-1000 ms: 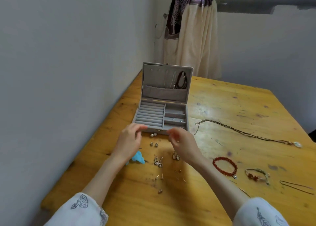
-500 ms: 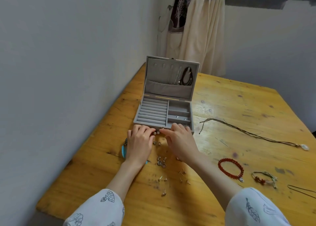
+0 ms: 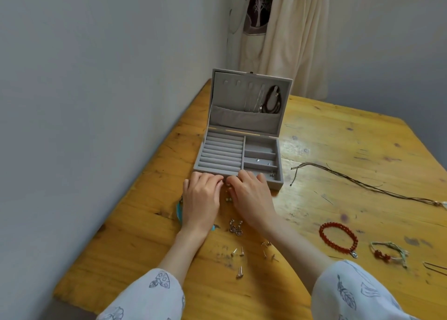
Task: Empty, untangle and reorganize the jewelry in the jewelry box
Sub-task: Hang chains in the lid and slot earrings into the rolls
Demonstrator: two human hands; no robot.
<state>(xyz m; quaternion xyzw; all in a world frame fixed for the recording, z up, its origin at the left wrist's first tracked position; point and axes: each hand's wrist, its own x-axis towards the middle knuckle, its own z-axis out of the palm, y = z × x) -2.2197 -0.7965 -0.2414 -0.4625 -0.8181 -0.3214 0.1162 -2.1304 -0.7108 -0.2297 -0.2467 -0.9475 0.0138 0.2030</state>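
Note:
The grey jewelry box [image 3: 262, 148] stands open on the wooden table [image 3: 338, 138], its lid upright. A dark necklace [image 3: 272, 100] and a thin chain hang inside the lid. A few small studs [image 3: 257, 160] lie in the right compartments. My left hand [image 3: 200, 198] and my right hand [image 3: 251, 196] lie knuckles-up just in front of the box, curled fingertips meeting. The left fingertips pinch a small silvery earring [image 3: 221, 181]. What the right fingertips hold is hidden. Small earrings [image 3: 227, 199] lie between the hands.
A turquoise piece [image 3: 179, 211] peeks from under my left hand. Dangling earrings [image 3: 235, 227] and several studs [image 3: 238, 252] lie nearer me. Right of them lie a red bead bracelet [image 3: 338, 238], a green cord bracelet [image 3: 388, 252] and a long brown cord necklace [image 3: 362, 184]. The wall is close on the left.
Both hands have come down from above the table to rest on it at the box's front edge, fingertips still together. My left hand now covers most of the turquoise piece.

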